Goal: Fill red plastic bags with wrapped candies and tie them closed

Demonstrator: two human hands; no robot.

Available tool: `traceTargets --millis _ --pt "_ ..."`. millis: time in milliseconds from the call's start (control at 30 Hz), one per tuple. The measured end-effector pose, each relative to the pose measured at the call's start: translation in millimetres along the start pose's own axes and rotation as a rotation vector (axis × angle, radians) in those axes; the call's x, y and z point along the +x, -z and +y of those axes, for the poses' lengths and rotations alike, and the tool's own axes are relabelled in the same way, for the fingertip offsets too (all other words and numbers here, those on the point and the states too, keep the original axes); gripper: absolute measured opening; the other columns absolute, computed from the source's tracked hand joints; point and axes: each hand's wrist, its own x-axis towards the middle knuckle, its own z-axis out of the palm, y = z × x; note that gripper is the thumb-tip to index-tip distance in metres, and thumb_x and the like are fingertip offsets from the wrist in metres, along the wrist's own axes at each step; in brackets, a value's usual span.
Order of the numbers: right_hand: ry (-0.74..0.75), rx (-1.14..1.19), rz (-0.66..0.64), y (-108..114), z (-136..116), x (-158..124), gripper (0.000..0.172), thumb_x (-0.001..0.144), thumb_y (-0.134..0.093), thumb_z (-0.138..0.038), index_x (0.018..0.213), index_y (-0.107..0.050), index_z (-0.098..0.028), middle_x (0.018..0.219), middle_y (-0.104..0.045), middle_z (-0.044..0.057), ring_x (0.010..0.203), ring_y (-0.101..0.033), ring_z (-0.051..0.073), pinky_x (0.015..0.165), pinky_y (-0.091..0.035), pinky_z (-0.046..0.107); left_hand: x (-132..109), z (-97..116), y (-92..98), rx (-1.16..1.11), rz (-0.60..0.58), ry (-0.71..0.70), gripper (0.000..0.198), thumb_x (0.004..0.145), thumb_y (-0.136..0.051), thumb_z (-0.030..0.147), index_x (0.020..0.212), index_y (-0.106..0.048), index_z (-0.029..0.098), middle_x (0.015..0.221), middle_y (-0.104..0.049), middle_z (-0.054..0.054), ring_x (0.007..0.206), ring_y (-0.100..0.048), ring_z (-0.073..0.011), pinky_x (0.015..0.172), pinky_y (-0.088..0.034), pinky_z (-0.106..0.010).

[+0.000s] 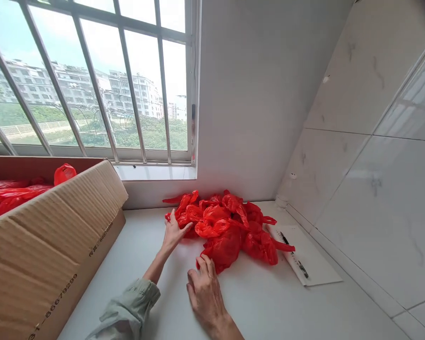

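Note:
A heap of crumpled red plastic bags (230, 226) lies on the white counter (269, 302) below the window. My left hand (173, 232) reaches to the heap's left edge, fingers spread and touching the bags. My right hand (204, 290) rests on the counter at the heap's near edge; its fingers are slightly curled, with the tips against a red bag. Neither hand is wrapped round a bag.
A large open cardboard box (53, 245) holding more red bags (17, 191) stands on the left. A white paper sheet (313, 262) with a pen (293, 257) lies to the right of the heap. Tiled wall on the right, barred window behind.

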Motion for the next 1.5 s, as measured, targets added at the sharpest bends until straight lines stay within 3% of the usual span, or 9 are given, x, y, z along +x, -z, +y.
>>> traceTargets --millis 233,567,700,800,900,1133,1267,1400,1500 --pt "-0.031 0.053 0.020 -4.7 2.8 2.5 0.023 0.074 -0.065 -0.009 0.094 -0.064 -0.019 0.129 -0.055 0.015 0.127 -0.047 0.036 0.102 -0.046 0.053 -2.2 17.2 -29.5 -0.015 -0.132 -0.071 0.037 0.093 -0.060 0.034 0.125 -0.056 0.017 0.125 -0.059 -0.010 0.107 -0.061 -0.0243 0.091 -0.053 -0.047" --pt "-0.043 0.009 0.349 19.4 11.8 10.5 0.038 0.084 -0.043 -0.003 0.114 -0.059 -0.020 0.117 -0.057 0.014 0.108 -0.052 0.030 0.093 -0.046 0.051 -69.3 -14.7 -7.1 -0.182 0.110 -0.129 0.058 0.085 -0.060 0.037 0.138 -0.042 0.020 0.142 -0.040 -0.014 0.137 -0.037 -0.0327 0.110 -0.038 -0.055" --pt "-0.170 -0.140 0.510 30.2 29.4 14.3 0.038 0.086 -0.050 -0.015 0.124 -0.053 -0.014 0.125 -0.052 0.022 0.111 -0.046 0.036 0.092 -0.041 0.059 -100.6 -19.1 0.3 -0.216 0.131 -0.130 0.048 0.083 -0.055 0.042 0.124 -0.053 0.018 0.128 -0.049 -0.014 0.124 -0.049 -0.0323 0.101 -0.046 -0.054" --pt "-0.239 -0.145 0.493 33.9 41.6 16.2 0.033 0.084 -0.056 -0.022 0.115 -0.058 -0.012 0.117 -0.056 0.023 0.104 -0.049 0.037 0.087 -0.041 0.059 -113.3 -16.7 6.0 -0.238 0.104 -0.118 0.037 0.083 -0.054 0.046 0.109 -0.058 0.019 0.114 -0.057 -0.012 0.106 -0.059 -0.0305 0.087 -0.054 -0.051" --pt "-0.187 -0.091 0.433 35.1 43.7 14.9 0.013 0.089 -0.049 -0.019 0.092 -0.061 -0.017 0.090 -0.064 0.012 0.084 -0.055 0.027 0.080 -0.046 0.046 -126.5 -10.6 12.2 -0.276 0.037 -0.140 0.033 0.085 -0.054 0.047 0.104 -0.058 0.021 0.110 -0.061 -0.010 0.096 -0.063 -0.0271 0.087 -0.054 -0.049" --pt "0.128 0.086 0.316 28.8 -7.0 -1.7 0.022 0.098 -0.037 -0.022 0.086 -0.055 -0.019 0.080 -0.063 0.006 0.073 -0.059 0.017 0.068 -0.049 0.027 -170.9 -4.6 27.8 -0.389 -0.109 -0.200 0.042 0.092 -0.048 0.048 0.124 -0.051 0.021 0.129 -0.059 -0.012 0.111 -0.062 -0.0253 0.093 -0.054 -0.044" --pt "0.314 0.170 0.199 27.6 -28.5 -10.0 0.030 0.097 -0.038 -0.026 0.074 -0.055 -0.021 0.067 -0.060 0.002 0.060 -0.055 0.014 0.059 -0.044 0.025 -174.1 -8.2 28.6 -0.385 -0.071 -0.210 0.038 0.095 -0.045 0.041 0.126 -0.047 0.019 0.130 -0.058 -0.012 0.120 -0.058 -0.0245 0.100 -0.050 -0.042" --pt "0.301 0.187 0.206 34.1 -28.1 -15.3 0.035 0.097 -0.036 -0.022 0.070 -0.059 -0.020 0.066 -0.060 0.003 0.061 -0.053 0.015 0.061 -0.042 0.029 -168.1 -11.7 24.4 -0.327 0.004 -0.260 0.030 0.091 -0.053 0.030 0.119 -0.049 0.019 0.114 -0.064 -0.010 0.091 -0.068 -0.0205 0.080 -0.058 -0.036" --pt "0.259 0.160 0.277 38.3 -24.8 -17.3 0.029 0.095 -0.041 -0.021 0.076 -0.063 -0.020 0.073 -0.061 0.005 0.069 -0.052 0.018 0.068 -0.043 0.032 -169.1 -13.4 21.1 -0.259 0.144 -0.372 0.035 0.088 -0.052 0.016 0.122 -0.047 0.018 0.117 -0.058 -0.012 0.100 -0.064 -0.0226 0.087 -0.056 -0.041"
